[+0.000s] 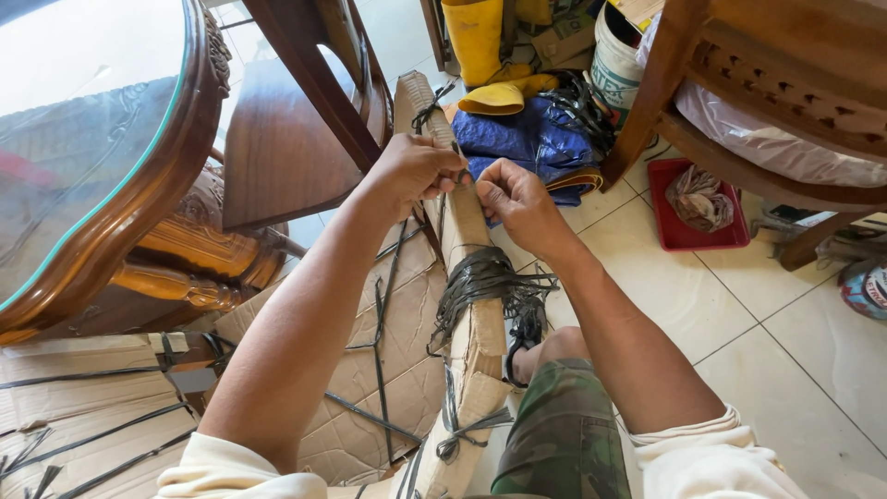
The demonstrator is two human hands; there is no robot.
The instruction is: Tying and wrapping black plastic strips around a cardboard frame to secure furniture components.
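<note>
Right now the left hand [411, 171] grips the top of the tall cardboard-wrapped piece [471, 305] leaning on the knee, and the right hand [513, 196] pinches a black plastic strap [460, 176] there, which could slip loose or snap if tugged hard.

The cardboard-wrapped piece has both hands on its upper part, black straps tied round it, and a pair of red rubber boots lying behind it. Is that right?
Not quite: the head view shows the rubber boots are yellow, not red. The rest holds: the left hand and right hand both work at the upper part of the cardboard-wrapped piece, with black straps tied round it.
</note>
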